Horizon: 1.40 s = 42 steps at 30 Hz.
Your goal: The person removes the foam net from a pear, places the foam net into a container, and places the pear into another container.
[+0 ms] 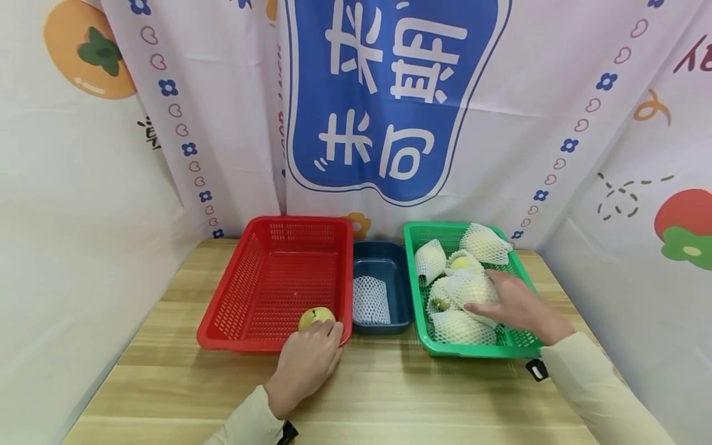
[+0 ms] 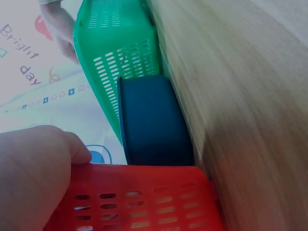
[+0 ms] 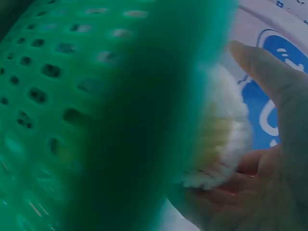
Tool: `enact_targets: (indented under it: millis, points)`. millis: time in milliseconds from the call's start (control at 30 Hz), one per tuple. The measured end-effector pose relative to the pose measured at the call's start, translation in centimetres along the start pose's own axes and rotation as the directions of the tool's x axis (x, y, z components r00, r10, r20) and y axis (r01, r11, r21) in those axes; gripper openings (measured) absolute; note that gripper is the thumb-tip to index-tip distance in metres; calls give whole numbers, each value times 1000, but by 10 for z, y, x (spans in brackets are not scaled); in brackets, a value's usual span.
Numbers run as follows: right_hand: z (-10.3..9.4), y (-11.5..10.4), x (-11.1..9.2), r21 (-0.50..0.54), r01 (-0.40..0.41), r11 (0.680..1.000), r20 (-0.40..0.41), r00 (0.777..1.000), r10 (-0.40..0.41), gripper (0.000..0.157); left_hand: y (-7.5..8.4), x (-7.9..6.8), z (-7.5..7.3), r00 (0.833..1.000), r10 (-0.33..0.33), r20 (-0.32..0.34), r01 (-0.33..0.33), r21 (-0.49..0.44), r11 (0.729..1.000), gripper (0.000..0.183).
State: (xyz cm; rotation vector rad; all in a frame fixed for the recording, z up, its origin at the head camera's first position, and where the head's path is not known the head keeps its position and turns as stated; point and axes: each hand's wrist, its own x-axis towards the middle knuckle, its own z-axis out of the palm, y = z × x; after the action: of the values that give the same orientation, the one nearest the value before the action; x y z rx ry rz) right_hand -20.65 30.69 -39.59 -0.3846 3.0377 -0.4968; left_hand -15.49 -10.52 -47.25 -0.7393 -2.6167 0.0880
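My left hand (image 1: 311, 360) reaches over the near right corner of the red basket (image 1: 222, 290), its fingers curled at a yellow pear (image 1: 314, 316) just inside. In the left wrist view, the thumb lies by the red rim and the pear is hidden. My right hand (image 1: 517, 304) is spread over a pear in a white foam net (image 1: 468, 289) in the green basket (image 1: 473, 351). The right wrist view shows the thumb (image 3: 260, 65) standing off this netted pear (image 3: 224, 130), with fingers below it. A blurred green rim hides part of the pear.
Between the baskets stands a dark blue tray (image 1: 397, 272) holding a flat white foam net (image 1: 371, 300). Several other netted pears lie in the green basket, one (image 1: 461, 327) near its front. Wooden tabletop (image 1: 400, 389) extends in front; printed cloth (image 1: 239, 154) hangs behind.
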Motion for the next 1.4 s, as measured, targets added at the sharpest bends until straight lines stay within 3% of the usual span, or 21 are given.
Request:
enact_targets:
  millis: [267,500,767,1033,1200,1400]
  points:
    - [23,11,10,53,43,998,-28,999,-41,99,0,-1,-2,1000,-4,9,4,10,1000,33]
    - [26,6,14,77,67,995,-27,997,-66,103,-1,-1,0,1000,-6,-6,6,12,1000,33]
    - [28,7,12,73,90,993,-75,994,-85,95,-1,0,1,1000,-4,-10,4,5,1000,33]
    - [25,8,9,59,110,992,-103,989,-103,85,0,0,1,1000,0,-8,0,-1,1000,34]
    - [16,2,11,30,180,983,-187,967,-171,70,1,0,1,1000,-2,-6,2,0,1000,33]
    - [2,-12,8,20,155,988,-175,973,-149,81,1,0,2,1000,0,-13,0,4,1000,32]
